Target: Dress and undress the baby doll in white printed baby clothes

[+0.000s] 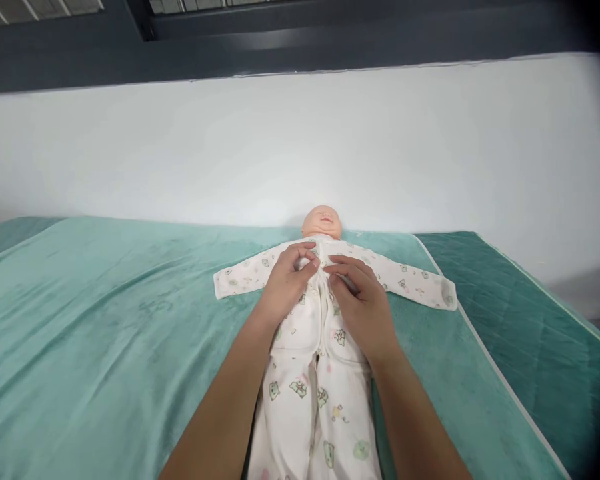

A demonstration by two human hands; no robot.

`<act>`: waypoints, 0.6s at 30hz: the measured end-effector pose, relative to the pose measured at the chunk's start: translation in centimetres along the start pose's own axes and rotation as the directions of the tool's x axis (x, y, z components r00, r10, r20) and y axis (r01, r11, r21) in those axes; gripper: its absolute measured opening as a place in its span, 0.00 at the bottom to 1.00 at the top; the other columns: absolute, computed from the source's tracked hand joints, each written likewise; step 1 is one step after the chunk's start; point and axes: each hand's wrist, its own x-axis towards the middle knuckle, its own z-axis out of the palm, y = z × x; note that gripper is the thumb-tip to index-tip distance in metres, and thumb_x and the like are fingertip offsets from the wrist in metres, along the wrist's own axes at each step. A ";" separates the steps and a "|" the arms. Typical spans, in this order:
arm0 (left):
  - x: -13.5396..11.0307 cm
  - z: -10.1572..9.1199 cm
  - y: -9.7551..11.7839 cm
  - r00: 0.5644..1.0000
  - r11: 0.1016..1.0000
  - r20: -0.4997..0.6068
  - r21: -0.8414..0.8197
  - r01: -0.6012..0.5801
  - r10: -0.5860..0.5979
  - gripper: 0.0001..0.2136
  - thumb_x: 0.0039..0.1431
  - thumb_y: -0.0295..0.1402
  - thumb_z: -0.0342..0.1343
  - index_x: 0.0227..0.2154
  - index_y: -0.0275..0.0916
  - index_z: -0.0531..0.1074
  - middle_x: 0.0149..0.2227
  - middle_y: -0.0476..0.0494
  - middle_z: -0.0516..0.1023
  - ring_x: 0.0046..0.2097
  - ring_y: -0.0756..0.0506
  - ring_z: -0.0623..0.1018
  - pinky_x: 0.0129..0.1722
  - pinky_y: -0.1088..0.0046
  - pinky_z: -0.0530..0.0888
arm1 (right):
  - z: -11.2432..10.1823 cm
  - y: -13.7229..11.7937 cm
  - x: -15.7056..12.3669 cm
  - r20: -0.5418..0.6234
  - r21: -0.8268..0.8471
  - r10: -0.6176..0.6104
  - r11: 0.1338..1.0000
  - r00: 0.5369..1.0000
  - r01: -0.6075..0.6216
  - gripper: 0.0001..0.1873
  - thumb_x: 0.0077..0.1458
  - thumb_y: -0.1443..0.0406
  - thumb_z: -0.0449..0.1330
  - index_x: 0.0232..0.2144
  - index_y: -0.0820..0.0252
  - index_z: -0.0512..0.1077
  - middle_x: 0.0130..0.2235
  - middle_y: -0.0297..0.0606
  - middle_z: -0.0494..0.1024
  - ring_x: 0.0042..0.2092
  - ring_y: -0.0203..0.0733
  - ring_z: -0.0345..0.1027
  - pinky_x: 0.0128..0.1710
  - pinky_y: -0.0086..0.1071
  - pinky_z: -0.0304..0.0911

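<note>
A baby doll lies on its back with its head by the wall. It wears a white, bear-printed baby jacket with both sleeves spread out sideways, and matching trousers below. At the upper chest, my left hand pinches the left front edge of the jacket, thumb against fingers. Facing it across the front opening, my right hand grips the other edge with bent fingers. Beneath my hands the two front edges hang slightly apart. My fingertips partly hide the fastening between them.
A light green blanket with soft creases covers the bed under the doll. Darker green quilted bedding shows at the right. Behind the head rises a white wall, topped by a dark window frame.
</note>
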 end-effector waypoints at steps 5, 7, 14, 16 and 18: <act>0.3 -0.2 -0.5 0.998 1.000 0.055 -0.012 0.010 -0.009 0.04 0.58 0.34 0.57 0.36 0.42 0.73 0.60 0.48 0.70 0.29 0.54 0.70 0.25 0.75 0.63 | -0.1 -0.3 0.0 -0.006 0.035 0.029 0.999 1.000 -0.028 0.06 0.59 0.66 0.57 0.36 0.53 0.75 0.52 0.34 0.73 0.56 0.41 0.64 0.49 0.33 0.64; 0.4 -0.2 -0.6 0.999 0.999 0.014 0.008 -0.034 0.034 0.03 0.57 0.31 0.57 0.34 0.41 0.73 0.58 0.47 0.72 0.42 0.48 0.76 0.36 0.74 0.68 | -0.5 -0.9 -0.1 -0.018 -0.014 0.024 1.000 1.000 -0.024 0.03 0.59 0.64 0.58 0.35 0.54 0.72 0.48 0.36 0.73 0.51 0.41 0.66 0.46 0.33 0.64; -1.2 0.1 -0.8 0.974 0.974 -0.156 0.177 -0.138 0.167 0.05 0.57 0.29 0.55 0.34 0.42 0.76 0.43 0.46 0.79 0.49 0.45 0.74 0.50 0.68 0.67 | -1.4 -4.4 -1.3 0.217 -0.549 0.161 0.836 0.963 -0.016 0.14 0.58 0.55 0.59 0.29 0.56 0.60 0.32 0.33 0.70 0.32 0.40 0.61 0.28 0.32 0.49; -2.4 -0.2 -1.1 0.967 0.957 -0.177 0.257 -0.134 0.183 0.06 0.59 0.31 0.55 0.34 0.42 0.77 0.38 0.47 0.78 0.44 0.46 0.73 0.45 0.69 0.68 | -1.4 -4.8 -1.5 0.249 -0.607 0.180 0.794 0.952 0.009 0.11 0.58 0.59 0.57 0.29 0.56 0.59 0.32 0.34 0.70 0.30 0.39 0.59 0.27 0.32 0.46; -3.6 -0.5 -1.3 0.974 0.955 -0.140 0.263 -0.135 0.176 0.07 0.61 0.34 0.54 0.33 0.42 0.77 0.35 0.48 0.77 0.39 0.47 0.72 0.40 0.70 0.68 | -1.6 -4.9 -1.7 0.275 -0.615 0.202 0.789 0.940 0.010 0.10 0.60 0.61 0.54 0.29 0.56 0.58 0.31 0.33 0.70 0.28 0.38 0.57 0.27 0.31 0.45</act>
